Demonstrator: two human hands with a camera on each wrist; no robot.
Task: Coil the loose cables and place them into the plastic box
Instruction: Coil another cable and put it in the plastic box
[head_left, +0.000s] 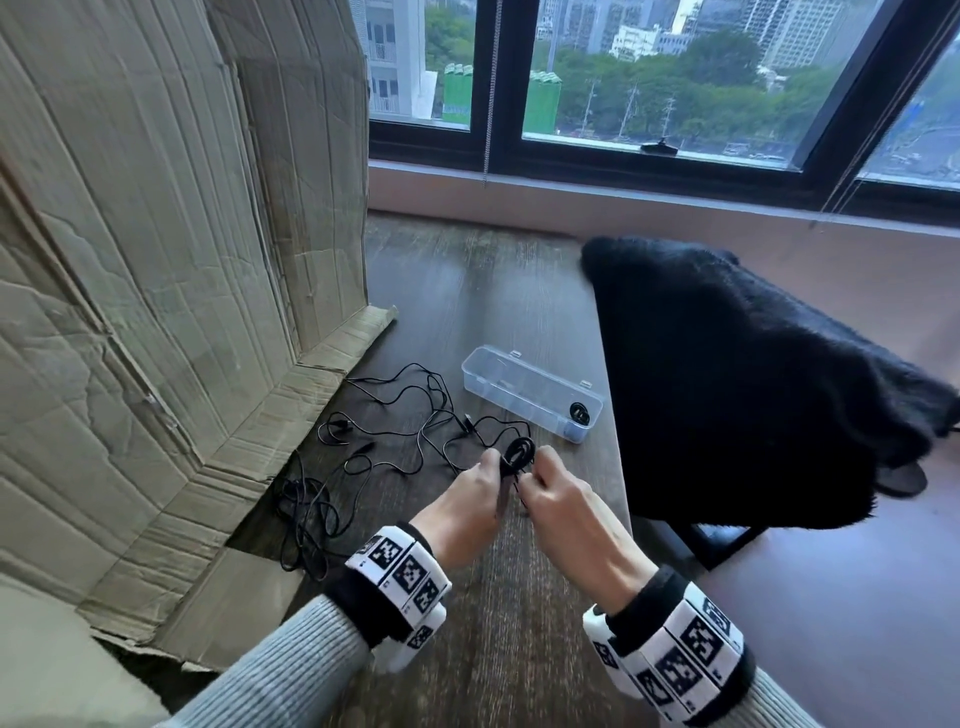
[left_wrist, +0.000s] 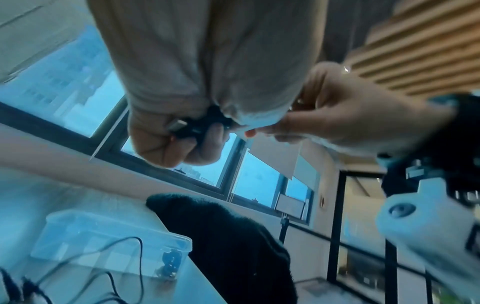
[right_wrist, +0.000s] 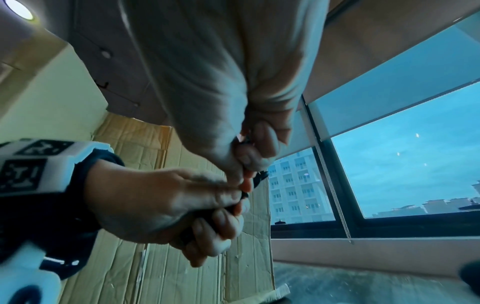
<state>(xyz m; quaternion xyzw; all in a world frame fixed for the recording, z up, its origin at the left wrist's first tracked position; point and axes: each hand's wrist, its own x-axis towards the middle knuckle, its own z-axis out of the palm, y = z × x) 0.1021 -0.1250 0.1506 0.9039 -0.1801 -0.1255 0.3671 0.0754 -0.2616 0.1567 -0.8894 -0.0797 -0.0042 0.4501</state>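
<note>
Hands meet above the dark wooden tabletop (head_left: 498, 597), both working on one small coil of thin black cable (head_left: 519, 451). The left hand (head_left: 467, 499) has its fingers (left_wrist: 179, 148) curled round the coil, with a silver plug end showing in its grasp in the left wrist view. The right hand (head_left: 563, 506) pinches a strand of the same cable between thumb and fingertips (right_wrist: 249, 158), just beside the left hand's knuckles. Both wrists carry white bands printed with black square markers (head_left: 400, 571), over grey ribbed sleeves (head_left: 291, 670).

A clear, long rectangular plastic box (head_left: 530, 392) lies open on the tabletop beyond the hands, near the right edge. At its near end sits a small, already wound black cable bundle (head_left: 579, 413). To the left of the box, loose black cables (head_left: 410, 421) sprawl in tangled loops across the tabletop, some reaching the foot of the creased, flattened brown cardboard sheet (head_left: 156, 286) that stands along the left side.

A black fuzzy garment (head_left: 727, 384) drapes over a chair just right of the tabletop, close to the box. Behind it runs a dark-framed window (head_left: 675, 166) with a beaded blind chain (head_left: 491, 93) hanging in front of it.
</note>
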